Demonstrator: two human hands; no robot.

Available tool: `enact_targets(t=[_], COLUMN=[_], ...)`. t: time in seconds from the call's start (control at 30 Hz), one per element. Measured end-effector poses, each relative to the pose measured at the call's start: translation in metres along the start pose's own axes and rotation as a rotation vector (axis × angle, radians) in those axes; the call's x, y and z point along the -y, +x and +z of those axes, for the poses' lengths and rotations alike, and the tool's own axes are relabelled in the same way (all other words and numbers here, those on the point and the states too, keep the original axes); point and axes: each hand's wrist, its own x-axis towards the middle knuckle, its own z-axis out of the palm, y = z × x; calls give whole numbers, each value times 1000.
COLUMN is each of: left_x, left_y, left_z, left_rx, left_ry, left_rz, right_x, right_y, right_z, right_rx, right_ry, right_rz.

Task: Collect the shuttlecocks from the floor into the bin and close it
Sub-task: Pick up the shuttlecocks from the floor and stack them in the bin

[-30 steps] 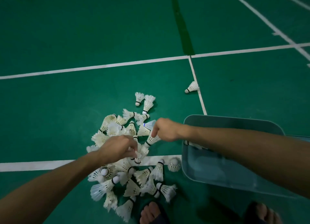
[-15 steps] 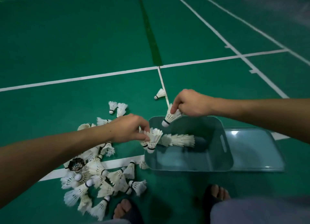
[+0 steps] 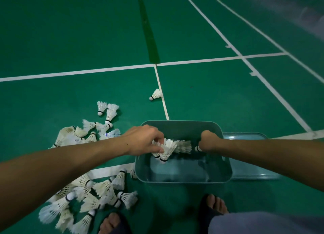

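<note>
Over the bin's (image 3: 184,178) left rim, my left hand (image 3: 142,140) pinches a small bunch of shuttlecocks (image 3: 165,148), corks down, feathers up against the fingers, long axis tilted a bit toward the bin's middle. A few more shuttlecocks lie on their sides inside, along the far wall, between the two hands. My right hand (image 3: 208,141) is down inside the bin near its right wall, fingers curled round one shuttlecock; only its white cork (image 3: 197,148) pokes out, pointing left. The drop is straight down from both grips, nothing in the way, so the next move looks like just letting go; the right hand is the lower one, nearer the bin floor. The main pile (image 3: 91,197) sits on the floor off the bin's left side, across the near white line, nearer my left hand. One stray shuttlecock (image 3: 156,94) lies beyond the bin's far edge beside the centre line. The lid (image 3: 249,172) lies flat touching the bin's right side, not yet on. Versus half a second ago: the right hand was above the far rim with its shuttlecock hanging in the open, now it's sunk inside; the left has moved from just outside the left rim to over the inside. Most of the task is left.
</note>
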Motion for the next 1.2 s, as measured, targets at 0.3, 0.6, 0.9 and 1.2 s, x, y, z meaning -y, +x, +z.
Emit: enact_targets(t=[0.3, 0.6, 0.9, 1.2], left_x=[2, 5, 6, -4], left_y=[2, 4, 6, 3], left_z=[8, 10, 11, 8], left_rx=[12, 2, 13, 33], left_ry=[-8, -31, -22, -8], left_rz=[1, -6, -15, 0], right_x=[-33, -30, -33, -9], right_y=[46, 56, 69, 30], right_z=[10, 17, 38, -15], right_rx=[-20, 91, 101, 107], right_ry=[194, 289, 427, 129], right_rz=[66, 99, 146, -35])
